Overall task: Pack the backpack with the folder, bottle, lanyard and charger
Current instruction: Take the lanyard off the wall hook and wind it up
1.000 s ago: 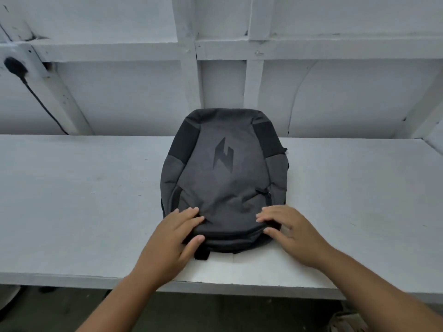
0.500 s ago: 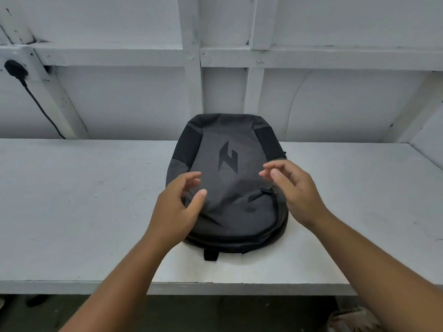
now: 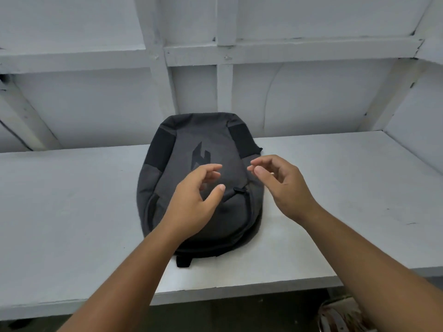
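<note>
A dark grey backpack [image 3: 211, 144] with black shoulder patches and a dark logo lies flat on the white table [image 3: 72, 212], zipped, its top end towards me. My left hand [image 3: 191, 202] hovers above the bag's middle, fingers loosely curled and holding nothing. My right hand [image 3: 285, 188] hovers over the bag's right side near a zip pull [image 3: 238, 190], fingers relaxed and empty. Neither hand touches the bag. No folder, bottle, lanyard or charger is in view.
A white panelled wall with wooden battens [image 3: 224, 87] rises right behind the table. The table's front edge [image 3: 239, 293] runs below my forearms. Something woven or basket-like [image 3: 340, 317] sits on the floor at the lower right.
Both hands have lifted off the near end of the backpack and moved up over its middle, fingers loosening. The view has swung slightly to the right.
</note>
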